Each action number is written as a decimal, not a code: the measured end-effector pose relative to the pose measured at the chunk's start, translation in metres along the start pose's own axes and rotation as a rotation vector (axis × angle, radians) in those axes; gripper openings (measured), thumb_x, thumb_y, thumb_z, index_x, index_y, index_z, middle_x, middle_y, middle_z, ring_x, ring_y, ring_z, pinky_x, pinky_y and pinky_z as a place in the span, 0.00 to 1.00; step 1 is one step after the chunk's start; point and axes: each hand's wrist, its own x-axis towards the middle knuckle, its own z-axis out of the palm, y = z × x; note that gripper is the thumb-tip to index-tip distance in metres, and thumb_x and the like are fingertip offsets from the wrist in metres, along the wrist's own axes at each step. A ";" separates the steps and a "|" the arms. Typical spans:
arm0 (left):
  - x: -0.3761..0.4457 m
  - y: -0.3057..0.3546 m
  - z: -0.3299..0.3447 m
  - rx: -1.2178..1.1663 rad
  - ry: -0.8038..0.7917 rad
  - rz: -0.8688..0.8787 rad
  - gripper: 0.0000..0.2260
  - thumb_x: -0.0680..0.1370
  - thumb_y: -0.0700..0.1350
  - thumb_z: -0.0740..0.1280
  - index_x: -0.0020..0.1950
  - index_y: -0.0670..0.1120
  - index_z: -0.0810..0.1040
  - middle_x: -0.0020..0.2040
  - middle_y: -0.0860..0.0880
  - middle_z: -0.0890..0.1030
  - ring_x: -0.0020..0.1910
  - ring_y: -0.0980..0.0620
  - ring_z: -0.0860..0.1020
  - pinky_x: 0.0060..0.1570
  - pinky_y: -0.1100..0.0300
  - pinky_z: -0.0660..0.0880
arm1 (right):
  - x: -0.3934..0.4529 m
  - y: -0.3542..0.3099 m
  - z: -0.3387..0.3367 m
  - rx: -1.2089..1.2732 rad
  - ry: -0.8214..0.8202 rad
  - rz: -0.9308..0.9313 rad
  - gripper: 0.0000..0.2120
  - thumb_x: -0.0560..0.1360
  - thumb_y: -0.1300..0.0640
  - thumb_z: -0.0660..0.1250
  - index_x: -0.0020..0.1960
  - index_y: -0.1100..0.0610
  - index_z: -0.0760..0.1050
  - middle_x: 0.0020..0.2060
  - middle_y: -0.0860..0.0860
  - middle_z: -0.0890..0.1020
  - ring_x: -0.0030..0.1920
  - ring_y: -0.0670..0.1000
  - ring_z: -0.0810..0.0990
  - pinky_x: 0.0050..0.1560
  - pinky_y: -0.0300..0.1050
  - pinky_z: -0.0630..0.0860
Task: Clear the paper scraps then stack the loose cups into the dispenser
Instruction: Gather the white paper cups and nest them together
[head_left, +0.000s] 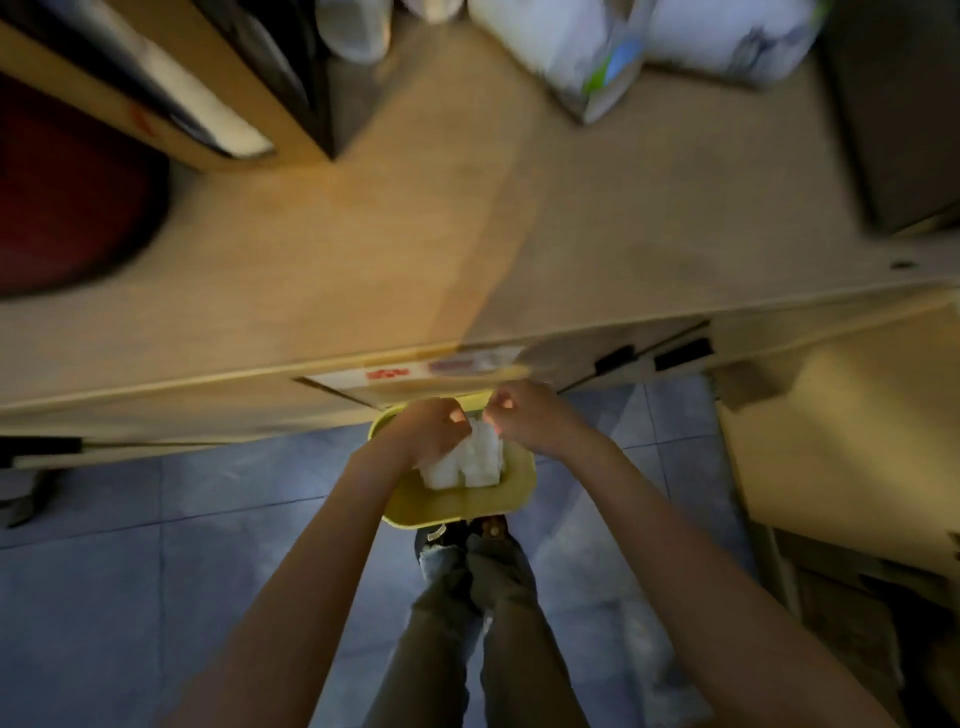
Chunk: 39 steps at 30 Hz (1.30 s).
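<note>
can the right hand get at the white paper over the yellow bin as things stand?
Probably yes. The right hand hangs right beside the white paper, which sits over the open yellow bin. The left hand covers the paper's left side, but its right side looks exposed. Blur hides whether the right fingers already touch it.

A smooth, matt yellow plastic bin (467, 506) is seen holding crumpled white paper scraps (465, 462). The counter (363, 249) is faced in pale matt wood laminate. The floor (130, 597) is laid with blue-grey tiles showing a faint sheen.
</note>
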 end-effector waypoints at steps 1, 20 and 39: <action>-0.014 0.014 -0.013 0.002 -0.014 0.023 0.12 0.78 0.43 0.59 0.52 0.36 0.76 0.54 0.35 0.79 0.55 0.39 0.77 0.56 0.48 0.72 | -0.013 -0.017 -0.013 -0.011 -0.005 -0.012 0.13 0.74 0.60 0.60 0.42 0.72 0.73 0.42 0.72 0.78 0.39 0.62 0.76 0.39 0.54 0.70; -0.133 0.231 -0.210 0.140 0.669 0.590 0.17 0.77 0.46 0.62 0.65 0.45 0.68 0.54 0.44 0.81 0.52 0.44 0.78 0.49 0.55 0.71 | -0.111 -0.201 -0.239 -0.099 0.801 -0.478 0.06 0.75 0.57 0.62 0.44 0.59 0.75 0.42 0.61 0.83 0.45 0.62 0.79 0.46 0.57 0.76; 0.032 0.259 -0.166 -1.240 0.438 -0.218 0.29 0.69 0.53 0.72 0.63 0.39 0.69 0.56 0.45 0.74 0.53 0.45 0.73 0.52 0.53 0.69 | 0.036 -0.075 -0.308 -0.518 0.583 -0.198 0.43 0.69 0.57 0.68 0.75 0.53 0.46 0.76 0.53 0.54 0.76 0.56 0.50 0.74 0.54 0.47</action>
